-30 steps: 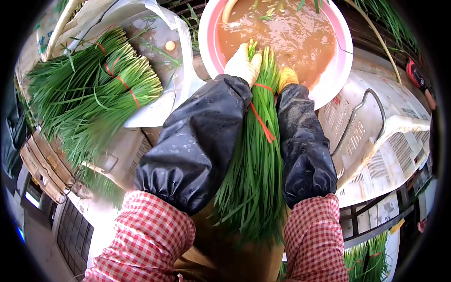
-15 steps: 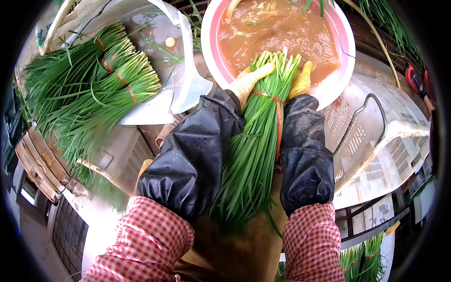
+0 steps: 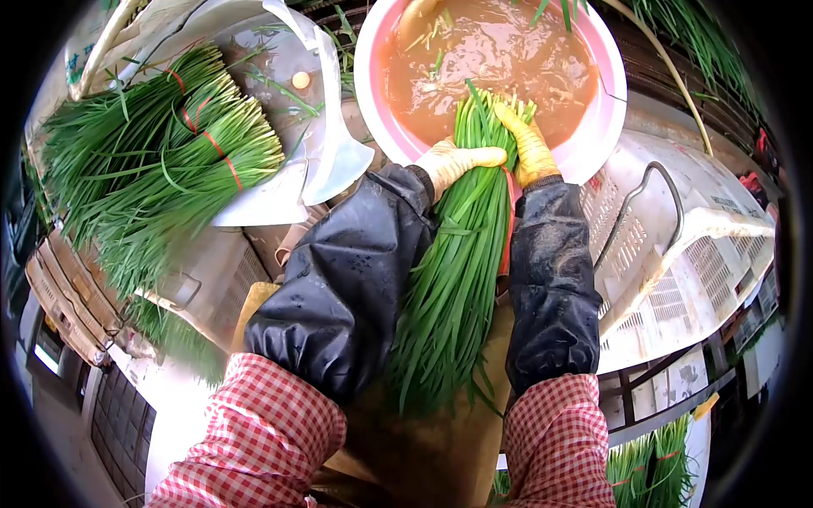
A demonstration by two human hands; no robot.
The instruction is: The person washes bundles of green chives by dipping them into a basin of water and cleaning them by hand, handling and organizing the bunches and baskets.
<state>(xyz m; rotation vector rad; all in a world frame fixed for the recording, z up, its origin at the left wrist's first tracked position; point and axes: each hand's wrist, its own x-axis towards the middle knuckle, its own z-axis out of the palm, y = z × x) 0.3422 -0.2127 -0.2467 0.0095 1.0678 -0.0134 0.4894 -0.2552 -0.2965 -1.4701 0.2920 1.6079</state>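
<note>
A thick bunch of garlic chives [image 3: 453,271] lies lengthwise in front of me, pale cut ends pointing at the basin and green leaves hanging towards my lap. My left hand [image 3: 461,162], in a yellowish glove, is wrapped round the bunch below its cut ends, thumb across the top. On the right side of the pale ends, my gloved right hand [image 3: 531,146] grips the stems. A red band [image 3: 510,224] shows along the bunch's right side, partly hidden by my left hand. Just beyond is a pink-and-white basin [image 3: 616,93] of muddy brown water.
Several banded chive bunches [image 3: 195,152] lie at the left on a white plastic tub [image 3: 339,161]. A white perforated basket [image 3: 677,220] with a metal handle stands at the right. More banded chives [image 3: 648,461] are at the lower right.
My left hand has slid down the bunch and now covers the band. My right hand has come inward over the stem ends. The basin appears shifted slightly left and up.
</note>
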